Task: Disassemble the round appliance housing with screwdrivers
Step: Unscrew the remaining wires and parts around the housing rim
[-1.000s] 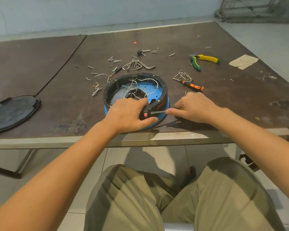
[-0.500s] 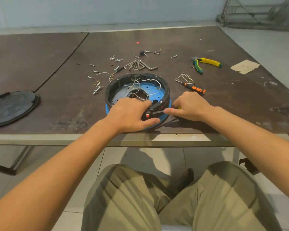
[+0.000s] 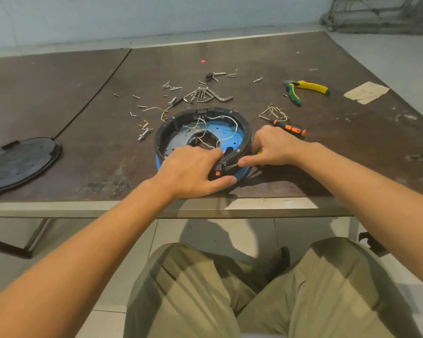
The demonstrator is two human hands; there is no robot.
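Round appliance housing [image 3: 245, 132] sits near the front edge of the worktop [image 3: 83, 132], my left hand [image 3: 191, 172] curling its fingers [image 3: 213, 152] over the rim, my right hand [image 3: 276, 147] pinching a screwdriver [image 3: 231, 166] against the side wall. I'd hold the blade seated square and the housing braced.

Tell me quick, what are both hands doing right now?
Left hand: gripping the round housing rim.
Right hand: holding a screwdriver against the housing.
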